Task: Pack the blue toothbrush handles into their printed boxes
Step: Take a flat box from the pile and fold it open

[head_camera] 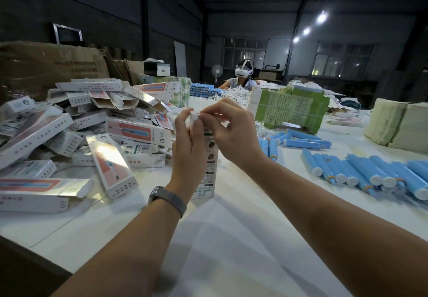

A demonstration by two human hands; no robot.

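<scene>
A white printed box (208,171) stands upright on the white table (231,238) in the middle of the head view. My left hand (187,148) wraps around its upper part, a watch on that wrist. My right hand (231,129) pinches the flap at the box's top end with its fingertips. What is inside the box is hidden. Loose blue toothbrush handles (361,173) lie in a row at the right, and a few more blue handles (301,140) lie farther back.
A heap of printed boxes (81,129) fills the left side in front of brown cartons (46,64). Bundles of green flat cartons (289,109) and pale stacks (398,125) stand at the right. A person with a headset (242,76) sits across the table.
</scene>
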